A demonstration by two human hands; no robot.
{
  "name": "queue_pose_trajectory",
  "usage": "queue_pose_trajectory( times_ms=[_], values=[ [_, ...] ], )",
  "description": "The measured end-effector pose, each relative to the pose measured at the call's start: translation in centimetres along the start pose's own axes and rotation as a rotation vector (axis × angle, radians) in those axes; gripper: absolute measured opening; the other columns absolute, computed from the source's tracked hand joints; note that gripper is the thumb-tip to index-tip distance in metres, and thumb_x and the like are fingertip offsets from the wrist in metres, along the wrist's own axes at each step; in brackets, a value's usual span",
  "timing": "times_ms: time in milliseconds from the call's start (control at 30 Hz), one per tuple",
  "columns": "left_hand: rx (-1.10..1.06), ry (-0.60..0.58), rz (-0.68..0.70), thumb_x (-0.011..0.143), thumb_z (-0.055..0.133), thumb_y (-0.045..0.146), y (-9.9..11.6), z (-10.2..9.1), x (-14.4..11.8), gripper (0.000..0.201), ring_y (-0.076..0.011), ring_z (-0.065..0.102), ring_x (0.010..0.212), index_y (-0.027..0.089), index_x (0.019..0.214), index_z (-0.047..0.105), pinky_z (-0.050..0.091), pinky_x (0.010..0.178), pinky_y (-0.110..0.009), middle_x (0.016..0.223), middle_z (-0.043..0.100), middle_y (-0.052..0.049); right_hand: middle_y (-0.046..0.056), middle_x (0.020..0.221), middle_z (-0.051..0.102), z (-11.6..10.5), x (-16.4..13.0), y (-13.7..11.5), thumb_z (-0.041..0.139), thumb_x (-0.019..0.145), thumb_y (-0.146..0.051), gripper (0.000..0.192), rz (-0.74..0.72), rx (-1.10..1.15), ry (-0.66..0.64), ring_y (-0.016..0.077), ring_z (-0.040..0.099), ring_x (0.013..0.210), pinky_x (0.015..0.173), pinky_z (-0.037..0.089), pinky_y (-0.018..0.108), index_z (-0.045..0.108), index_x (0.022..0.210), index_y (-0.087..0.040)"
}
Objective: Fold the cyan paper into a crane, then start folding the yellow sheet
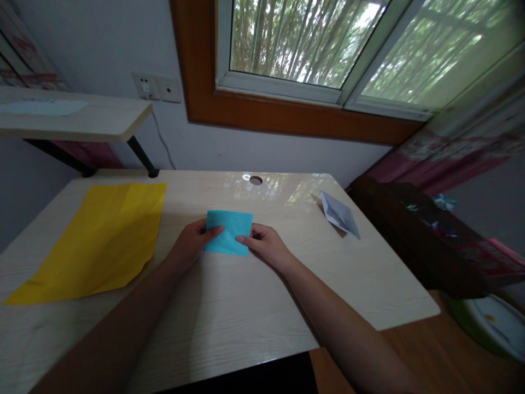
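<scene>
Between both hands [270, 246] — blue paper [230, 223], pinched

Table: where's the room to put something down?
Bare table lies between the right forearm and the folded white paper, and behind the blue paper, up to the hole. It's crowded at the yellow sheet, left hand and right hand.

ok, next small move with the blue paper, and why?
I'd probably lower the blue paper flat onto the tabletop. The left hand and right hand grip it at opposite sides, thumbs on its near face, and it looks tilted up; the surface would likely support its middle better than the hands alone.
</scene>
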State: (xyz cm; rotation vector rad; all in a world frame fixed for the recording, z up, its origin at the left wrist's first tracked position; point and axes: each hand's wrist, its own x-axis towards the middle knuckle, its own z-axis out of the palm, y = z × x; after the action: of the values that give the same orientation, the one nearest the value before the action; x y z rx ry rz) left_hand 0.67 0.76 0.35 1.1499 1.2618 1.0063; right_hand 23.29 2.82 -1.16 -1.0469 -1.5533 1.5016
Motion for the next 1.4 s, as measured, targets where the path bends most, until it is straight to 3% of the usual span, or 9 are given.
queue_pose_trajectory(
  times_ms=[267, 400, 600, 767, 933, 1133, 1333, 1400],
  values=[
    [-0.101, 0.099, -0.010, 0.075, 0.078, 0.057, -0.1, 0.1, 0.0, 0.042, -0.0215, 0.065, 0.070, 0.017, 0.087, 0.076, 0.051, 0.066, -0.031, 0.082, 0.076, -0.005, -0.004, 0.066, 0.052, -0.2, 0.1, 0.3, 0.082, 0.075, -0.047, 0.037, -0.031, -0.144, 0.022, 0.0117, 0.044, 0.061, 0.057, 0.035, 0.026, 0.058, 0.070, -0.020],
    [-0.222, 0.150, -0.014, 0.074, 0.079, 0.056, -0.2, 0.4, 0.2, 0.040, -0.0197, 0.063, 0.066, 0.018, 0.081, 0.072, 0.050, 0.063, -0.030, 0.075, 0.072, -0.002, -0.005, 0.067, 0.047, -0.1, 0.1, 0.0, 0.082, 0.075, -0.045, 0.039, -0.056, -0.182, -0.055, 0.0108, 0.042, 0.062, 0.058, 0.033, 0.025, 0.053, 0.070, -0.020],
    [-0.357, 0.173, 0.008, 0.075, 0.081, 0.050, -0.2, 0.4, 0.6, 0.035, -0.0166, 0.060, 0.068, 0.017, 0.081, 0.071, 0.051, 0.066, -0.028, 0.076, 0.069, -0.001, -0.005, 0.067, 0.046, -0.2, 0.0, 0.1, 0.078, 0.079, -0.042, 0.036, -0.052, -0.222, -0.096, 0.0112, 0.042, 0.064, 0.059, 0.034, 0.025, 0.052, 0.069, -0.019],
    [-0.420, 0.235, 0.033, 0.065, 0.089, 0.044, -0.2, -0.1, 0.9, 0.034, -0.0126, 0.052, 0.061, 0.017, 0.078, 0.072, 0.044, 0.056, -0.024, 0.067, 0.061, 0.003, -0.003, 0.069, 0.051, -0.4, -0.2, 0.1, 0.074, 0.083, -0.038, 0.027, -0.081, -0.314, -0.211, 0.0117, 0.046, 0.064, 0.059, 0.036, 0.025, 0.059, 0.074, -0.018],
    [-0.356, 0.305, 0.043, 0.063, 0.091, 0.045, -0.5, -0.6, 1.2, 0.038, -0.0128, 0.055, 0.066, 0.018, 0.086, 0.078, 0.043, 0.057, -0.023, 0.076, 0.070, -0.001, -0.001, 0.071, 0.057, -0.6, -0.3, -0.1, 0.071, 0.086, -0.035, 0.021, -0.171, -0.410, -0.297, 0.0133, 0.051, 0.066, 0.061, 0.038, 0.025, 0.064, 0.076, -0.018],
    [-0.278, 0.260, 0.047, 0.067, 0.089, 0.047, -0.4, -0.4, 0.9, 0.042, -0.0192, 0.067, 0.083, 0.019, 0.097, 0.078, 0.051, 0.071, -0.027, 0.094, 0.078, -0.007, 0.000, 0.074, 0.063, -0.4, -0.5, -0.3, 0.071, 0.088, -0.044, 0.028, -0.142, -0.343, -0.261, 0.0142, 0.053, 0.068, 0.066, 0.043, 0.027, 0.067, 0.076, -0.018],
    [-0.189, 0.117, 0.107, 0.068, 0.088, 0.042, 0.2, 0.5, 0.1, 0.063, -0.0179, 0.068, 0.070, 0.020, 0.124, 0.070, 0.051, 0.061, -0.025, 0.075, 0.074, -0.001, 0.001, 0.074, 0.067, -0.3, -0.5, -0.4, 0.075, 0.081, -0.054, 0.037, 0.018, -0.141, -0.147, 0.0145, 0.055, 0.065, 0.065, 0.046, 0.027, 0.071, 0.075, -0.017],
    [-0.185, 0.075, 0.089, 0.066, 0.089, 0.042, 0.3, 0.8, 0.0, 0.066, -0.0190, 0.069, 0.071, 0.020, 0.124, 0.068, 0.053, 0.062, -0.027, 0.079, 0.075, -0.002, 0.001, 0.073, 0.067, -0.3, -0.4, -0.4, 0.076, 0.079, -0.056, 0.040, 0.046, -0.100, -0.082, 0.0145, 0.055, 0.064, 0.063, 0.046, 0.027, 0.072, 0.074, -0.017]
  ],
)
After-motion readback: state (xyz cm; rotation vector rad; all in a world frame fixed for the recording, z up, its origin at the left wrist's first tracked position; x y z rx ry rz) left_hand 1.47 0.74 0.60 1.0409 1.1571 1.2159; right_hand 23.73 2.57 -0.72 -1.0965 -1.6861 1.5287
